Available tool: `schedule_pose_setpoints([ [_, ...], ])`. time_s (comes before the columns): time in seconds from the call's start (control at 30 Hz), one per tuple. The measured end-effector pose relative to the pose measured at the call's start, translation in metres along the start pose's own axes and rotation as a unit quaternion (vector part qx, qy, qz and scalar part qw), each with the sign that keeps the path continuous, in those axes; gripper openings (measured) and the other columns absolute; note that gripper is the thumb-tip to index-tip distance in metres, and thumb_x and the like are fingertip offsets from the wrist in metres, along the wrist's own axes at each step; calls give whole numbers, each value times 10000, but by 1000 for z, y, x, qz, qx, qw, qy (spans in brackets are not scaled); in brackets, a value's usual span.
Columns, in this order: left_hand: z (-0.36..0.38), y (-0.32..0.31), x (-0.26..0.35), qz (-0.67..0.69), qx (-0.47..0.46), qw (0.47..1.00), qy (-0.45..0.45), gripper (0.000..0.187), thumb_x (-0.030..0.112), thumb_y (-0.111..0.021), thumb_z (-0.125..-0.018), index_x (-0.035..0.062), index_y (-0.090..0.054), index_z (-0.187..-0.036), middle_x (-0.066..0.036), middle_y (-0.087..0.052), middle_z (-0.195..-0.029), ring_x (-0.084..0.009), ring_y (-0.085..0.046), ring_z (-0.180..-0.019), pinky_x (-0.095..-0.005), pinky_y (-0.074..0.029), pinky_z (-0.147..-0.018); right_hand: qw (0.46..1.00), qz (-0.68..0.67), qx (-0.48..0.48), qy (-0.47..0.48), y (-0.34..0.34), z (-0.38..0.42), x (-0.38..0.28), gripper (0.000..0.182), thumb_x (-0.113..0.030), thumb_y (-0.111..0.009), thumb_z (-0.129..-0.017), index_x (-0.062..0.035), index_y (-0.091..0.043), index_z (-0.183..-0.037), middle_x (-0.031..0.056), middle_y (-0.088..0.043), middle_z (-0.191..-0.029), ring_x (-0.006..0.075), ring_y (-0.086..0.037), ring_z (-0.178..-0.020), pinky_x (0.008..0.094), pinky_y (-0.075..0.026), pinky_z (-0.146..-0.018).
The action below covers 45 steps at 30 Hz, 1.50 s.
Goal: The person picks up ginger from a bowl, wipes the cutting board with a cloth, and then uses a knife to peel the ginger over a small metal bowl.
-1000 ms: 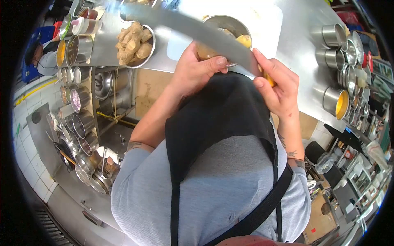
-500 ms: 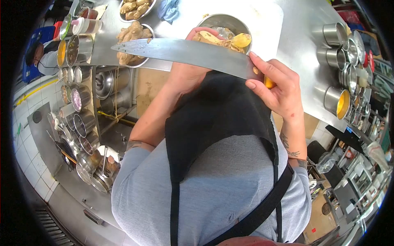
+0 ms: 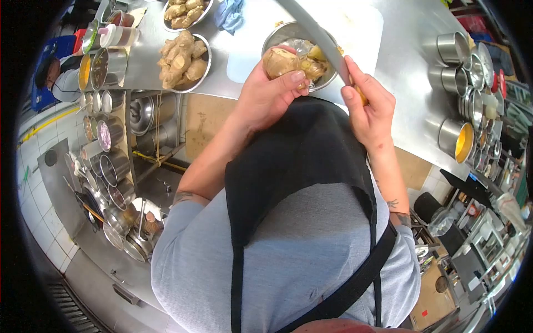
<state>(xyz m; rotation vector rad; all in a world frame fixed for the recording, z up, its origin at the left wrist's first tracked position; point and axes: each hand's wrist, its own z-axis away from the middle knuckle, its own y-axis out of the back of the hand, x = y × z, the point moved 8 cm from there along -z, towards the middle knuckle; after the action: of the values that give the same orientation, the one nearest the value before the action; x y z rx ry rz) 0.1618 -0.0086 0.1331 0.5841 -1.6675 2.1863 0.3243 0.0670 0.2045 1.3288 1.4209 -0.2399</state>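
Note:
My left hand (image 3: 270, 91) is closed around a knobbly piece of ginger (image 3: 282, 62), its thumb across the lower side. Pale yellow patches on the root show where skin is off. In my right hand (image 3: 371, 105) is a large knife (image 3: 317, 34), gripped at its yellow handle, the blade slanting up and left past the ginger's right end. Below both, a steel bowl (image 3: 272, 36) stands on a white cutting board (image 3: 361, 33), partly hidden by the ginger and hand. Something clear and shiny lies inside the bowl.
Left of the board, a bowl of unpeeled ginger (image 3: 180, 61) sits near the counter edge, with another bowl of ginger pieces (image 3: 186, 12) behind it. A blue cloth (image 3: 229, 15) lies beside that. Steel pots (image 3: 454, 47) line the right; containers (image 3: 107, 66) line the left.
The knife has swung from lying nearly level across the view to pointing up and away. My left hand has turned, bringing its thumb and the ginger into fuller view.

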Motion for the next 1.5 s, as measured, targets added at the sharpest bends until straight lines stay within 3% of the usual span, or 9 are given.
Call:
schedule_pose_setpoints([
  [0.2, -3, 0, 13, -170, 14, 984, -53, 501, -60, -752, -858, 43, -495, -1275, -84, -641, -1105, -192, -668, -990, -347, -576, -824, 993, 44, -106, 11, 7, -4, -15, 503, -252, -841, -836, -89, -707, -1293, 47, -586, -696, 175, -598, -626, 299, -496, -593],
  [0.3, -2, -7, 30, -389, 9, 910, -145, 545, -93, -771, -814, 38, -496, -1265, -71, -619, -1147, -173, -658, -1051, -340, -585, -874, 988, 85, -127, 6, 8, -6, -22, 508, -290, -849, -822, -103, -719, -1275, 38, -600, -704, 173, -606, -609, 308, -504, -579],
  [0.4, 0, -13, 30, -297, -9, 944, -146, 576, -98, -781, -796, 39, -489, -1274, -66, -603, -1181, -159, -649, -1083, -320, -582, -904, 985, 98, -141, 5, 8, -7, -19, 514, -320, -854, -810, -113, -726, -1262, 35, -608, -710, 173, -605, -591, 317, -505, -567],
  [0.5, 3, -17, 37, -380, 1, 913, -148, 622, -54, -822, -760, 46, -504, -1285, -49, -620, -1216, -154, -618, -1115, -324, -514, -993, 986, 98, -136, 18, 7, -7, -16, 519, -325, -853, -809, -119, -724, -1268, 37, -607, -712, 177, -602, -592, 313, -504, -569],
  [0.7, 2, -18, 36, -335, 49, 933, -124, 558, -120, -752, -799, 38, -469, -1254, -61, -590, -1174, -145, -650, -1070, -293, -573, -904, 992, 87, -91, 1, -1, -2, -7, 533, -343, -850, -807, -127, -719, -1276, 40, -601, -712, 180, -604, -595, 320, -506, -567],
  [1.0, 8, -23, 51, -487, 18, 851, -193, 546, -114, -738, -817, 26, -466, -1270, -68, -589, -1190, -146, -646, -1054, -291, -569, -895, 985, 105, -135, 15, -3, -3, -15, 533, -324, -847, -812, -142, -710, -1294, 42, -609, -723, 207, -609, -607, 327, -519, -589],
  [1.2, -1, -2, 25, -140, -5, 989, -46, 485, -12, -685, -928, 19, -415, -1330, -181, -587, -1292, -254, -627, -1204, -412, -542, -1036, 991, -94, -91, -28, 2, -1, 0, 391, -218, -707, -968, -50, -676, -1319, 70, -669, -780, 146, -600, -650, 277, -497, -639],
  [1.43, 0, -14, -7, 127, -87, 981, 119, 595, 143, -637, -996, 62, -343, -1507, -198, -519, -1461, -312, -549, -1321, -478, -490, -1076, 940, -262, -122, -179, -2, 2, 4, 456, -372, -429, -1110, -6, -637, -1286, 37, -678, -796, 64, -501, -566, 208, -405, -525],
  [1.5, -4, -10, -10, 99, -141, 981, 92, 637, 187, -625, -1012, 77, -304, -1551, -185, -513, -1472, -311, -549, -1309, -467, -494, -1037, 936, -268, -130, -187, 0, -1, 2, 483, -401, -397, -1113, -2, -626, -1259, 49, -676, -808, 61, -486, -559, 211, -391, -510],
])
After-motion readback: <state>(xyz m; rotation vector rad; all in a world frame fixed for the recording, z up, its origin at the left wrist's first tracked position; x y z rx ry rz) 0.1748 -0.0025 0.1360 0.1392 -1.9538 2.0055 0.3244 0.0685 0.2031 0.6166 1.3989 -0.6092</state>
